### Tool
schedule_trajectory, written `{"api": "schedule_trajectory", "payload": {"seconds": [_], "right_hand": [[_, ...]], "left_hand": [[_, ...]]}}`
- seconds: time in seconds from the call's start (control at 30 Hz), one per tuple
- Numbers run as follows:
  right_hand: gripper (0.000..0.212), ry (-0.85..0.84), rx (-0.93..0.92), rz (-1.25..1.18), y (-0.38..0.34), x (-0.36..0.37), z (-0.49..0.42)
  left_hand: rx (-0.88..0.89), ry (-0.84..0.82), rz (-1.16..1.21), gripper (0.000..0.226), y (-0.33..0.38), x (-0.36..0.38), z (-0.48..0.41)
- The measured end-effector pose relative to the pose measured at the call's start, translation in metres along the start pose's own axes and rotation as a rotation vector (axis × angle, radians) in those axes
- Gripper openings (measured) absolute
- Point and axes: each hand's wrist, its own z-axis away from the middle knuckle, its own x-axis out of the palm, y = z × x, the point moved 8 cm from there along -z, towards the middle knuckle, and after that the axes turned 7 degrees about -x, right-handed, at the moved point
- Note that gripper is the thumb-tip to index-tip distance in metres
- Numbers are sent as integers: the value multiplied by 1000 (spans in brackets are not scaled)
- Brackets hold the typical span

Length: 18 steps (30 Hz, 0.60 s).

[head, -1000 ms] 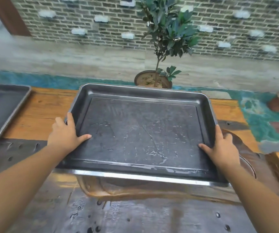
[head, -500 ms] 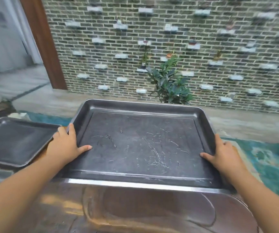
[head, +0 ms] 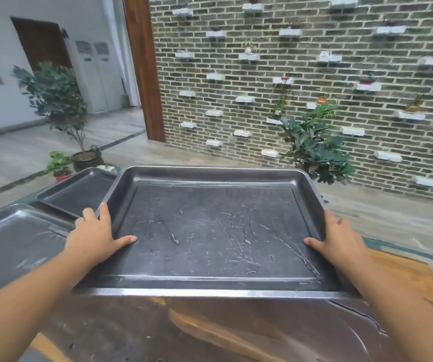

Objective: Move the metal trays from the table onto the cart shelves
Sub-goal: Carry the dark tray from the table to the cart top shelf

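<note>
A large dark metal tray, wet and scratched inside, is held up above the wooden table, roughly level in front of me. My left hand grips its left rim, thumb lying inside the tray. On the opposite rim sits my right hand, thumb also inside. Two more metal trays lie to the left: a near one and a farther one. No cart is in view.
A brick wall with small white ledges stands ahead. A leafy potted plant is behind the tray, another at the far left with a small red pot. A wooden pillar is at upper middle.
The held tray has risen off the table and my view has tilted upward and turned left. A second tray on the left has come into sight. Both hands keep their grip.
</note>
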Motion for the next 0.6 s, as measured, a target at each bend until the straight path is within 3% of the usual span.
{"api": "schedule_trajectory", "payload": {"seconds": [0.6], "right_hand": [[103,-109,-541,-37,-316,59,-12]], "left_hand": [[-568,41,-53,128,-301,-26,124]]}}
